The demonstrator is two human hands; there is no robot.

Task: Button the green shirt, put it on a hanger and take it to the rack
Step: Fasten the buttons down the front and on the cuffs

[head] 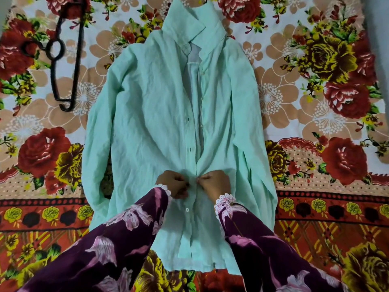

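The green shirt [151,114] lies flat, collar away from the person, on a floral bedsheet [315,85]. Left hand [174,185] and right hand [212,184] meet at the front placket, fingers curled and pinching the fabric edges, apparently at a button. One button [187,210] below is fastened. A black hanger [65,60] lies beside the left sleeve.

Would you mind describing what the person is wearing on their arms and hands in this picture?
Both arms wear long, loose sleeves of dark purple fabric printed with pale pink flowers. Each cuff ends in a white scalloped lace trim at the wrist. The left hand and right hand are bare, with no gloves; any rings cannot be made out.
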